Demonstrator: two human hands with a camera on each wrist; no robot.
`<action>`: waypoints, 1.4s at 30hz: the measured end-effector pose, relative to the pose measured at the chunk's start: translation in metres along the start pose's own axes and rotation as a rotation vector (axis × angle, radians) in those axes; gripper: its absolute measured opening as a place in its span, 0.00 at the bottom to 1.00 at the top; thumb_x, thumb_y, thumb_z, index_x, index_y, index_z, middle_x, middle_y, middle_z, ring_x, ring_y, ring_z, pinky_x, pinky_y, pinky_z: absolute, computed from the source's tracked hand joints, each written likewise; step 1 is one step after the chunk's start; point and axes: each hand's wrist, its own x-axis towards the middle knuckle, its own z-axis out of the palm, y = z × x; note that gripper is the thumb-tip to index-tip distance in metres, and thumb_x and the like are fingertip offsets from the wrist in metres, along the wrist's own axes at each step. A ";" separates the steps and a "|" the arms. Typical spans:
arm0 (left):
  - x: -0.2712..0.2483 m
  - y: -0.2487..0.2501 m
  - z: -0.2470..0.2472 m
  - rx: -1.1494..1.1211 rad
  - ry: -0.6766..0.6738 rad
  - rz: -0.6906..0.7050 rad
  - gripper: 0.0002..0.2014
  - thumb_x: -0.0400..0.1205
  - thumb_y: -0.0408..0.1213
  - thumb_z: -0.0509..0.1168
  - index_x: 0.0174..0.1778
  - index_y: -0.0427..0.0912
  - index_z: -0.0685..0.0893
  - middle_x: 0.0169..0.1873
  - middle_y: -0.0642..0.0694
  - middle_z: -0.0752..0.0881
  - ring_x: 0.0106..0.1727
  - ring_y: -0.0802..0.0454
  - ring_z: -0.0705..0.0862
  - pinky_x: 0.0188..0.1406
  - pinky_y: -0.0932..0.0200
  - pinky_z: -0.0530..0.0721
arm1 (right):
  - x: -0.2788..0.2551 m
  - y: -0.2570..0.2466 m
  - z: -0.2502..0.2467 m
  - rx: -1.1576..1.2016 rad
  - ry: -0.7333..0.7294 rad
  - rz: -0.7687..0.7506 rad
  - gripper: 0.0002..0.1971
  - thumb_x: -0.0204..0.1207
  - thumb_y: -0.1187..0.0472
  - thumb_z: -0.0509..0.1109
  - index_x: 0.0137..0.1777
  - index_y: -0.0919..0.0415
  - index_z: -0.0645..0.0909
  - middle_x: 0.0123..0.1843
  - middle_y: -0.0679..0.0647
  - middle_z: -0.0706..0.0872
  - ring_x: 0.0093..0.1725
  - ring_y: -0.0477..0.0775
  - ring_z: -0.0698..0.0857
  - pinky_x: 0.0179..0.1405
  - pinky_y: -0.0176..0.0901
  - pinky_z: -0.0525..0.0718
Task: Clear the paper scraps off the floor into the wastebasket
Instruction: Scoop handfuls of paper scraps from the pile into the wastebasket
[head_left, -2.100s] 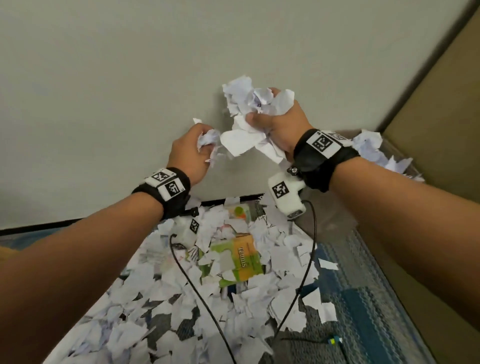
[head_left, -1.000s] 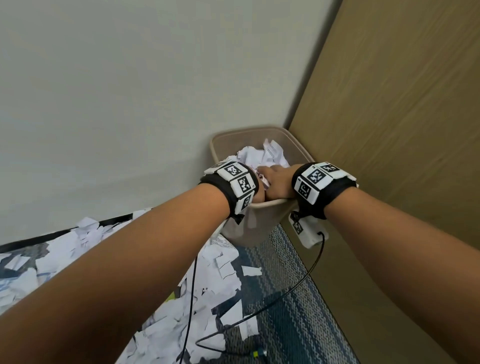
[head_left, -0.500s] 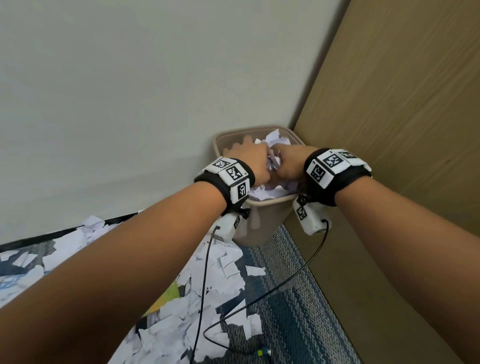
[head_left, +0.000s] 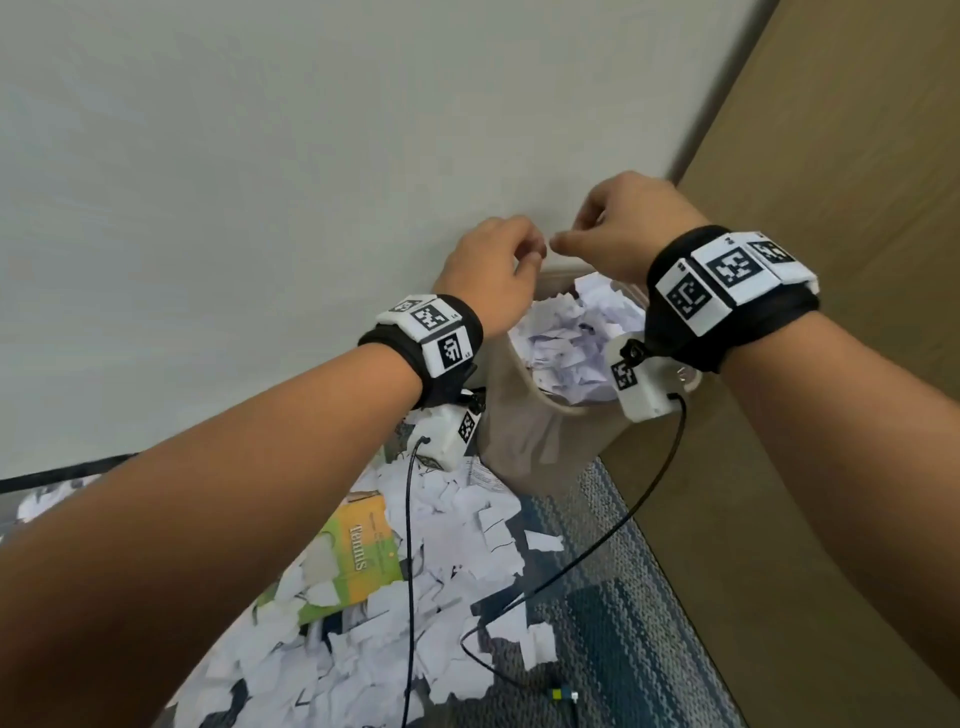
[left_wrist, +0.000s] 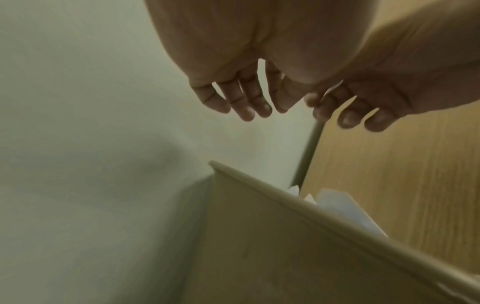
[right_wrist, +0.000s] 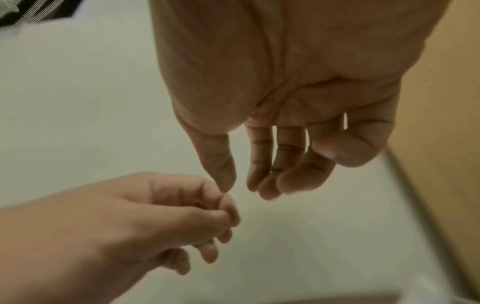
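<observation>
From the head view, my left hand (head_left: 491, 270) and right hand (head_left: 631, 228) hang side by side above the wastebasket (head_left: 540, 441), fingertips almost meeting at about 12 o'clock of its rim. Half a second ago both were pressed down into the paper inside; now they have come up clear of it and carry nothing. The fingers of both hang loosely curled, slack, with no scrap between them. The basket is heaped with crumpled paper (head_left: 571, 332) to above its rim, so that handful is in. At 7 o'clock from the basket the paper scraps (head_left: 457, 525) cover the striped carpet (head_left: 613, 613) thickly, half burying a green and orange tennis booklet (head_left: 363, 556). I judge the floor far from cleared, and the basket close to full; the next load may need tamping or it will spill.

From the left wrist view, my left fingers (left_wrist: 241, 96) dangle slightly apart, empty, with the right hand's fingertips (left_wrist: 350, 117) just beside them at 3 o'clock. The basket's beige wall (left_wrist: 259, 246) and rim lie below at 5 o'clock, white paper peeking over the edge.

From the right wrist view, my right fingers (right_wrist: 280, 160) hang loose and apart, holding nothing. The left hand sits at 7 o'clock, fingers curled in, its knuckle seeming to graze my thumb tip.
</observation>
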 end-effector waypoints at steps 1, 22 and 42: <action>-0.002 -0.004 -0.009 0.008 0.026 -0.008 0.06 0.81 0.39 0.61 0.49 0.47 0.83 0.48 0.47 0.83 0.47 0.48 0.80 0.50 0.51 0.80 | -0.004 -0.015 0.002 0.025 0.005 -0.027 0.12 0.71 0.43 0.72 0.42 0.51 0.84 0.44 0.52 0.88 0.46 0.55 0.85 0.42 0.42 0.78; -0.290 -0.266 -0.150 0.747 -0.689 -0.657 0.31 0.82 0.60 0.54 0.81 0.62 0.54 0.83 0.48 0.50 0.83 0.40 0.52 0.73 0.31 0.66 | -0.095 -0.077 0.275 -0.501 -0.773 -0.255 0.50 0.67 0.43 0.75 0.84 0.49 0.49 0.82 0.60 0.56 0.73 0.73 0.71 0.68 0.63 0.77; -0.351 -0.299 -0.204 0.634 -0.577 -0.906 0.31 0.83 0.35 0.61 0.81 0.41 0.58 0.74 0.35 0.68 0.69 0.35 0.75 0.66 0.45 0.78 | -0.159 -0.056 0.306 -0.531 -0.855 -0.209 0.50 0.62 0.52 0.81 0.78 0.55 0.54 0.70 0.60 0.67 0.65 0.67 0.79 0.63 0.55 0.81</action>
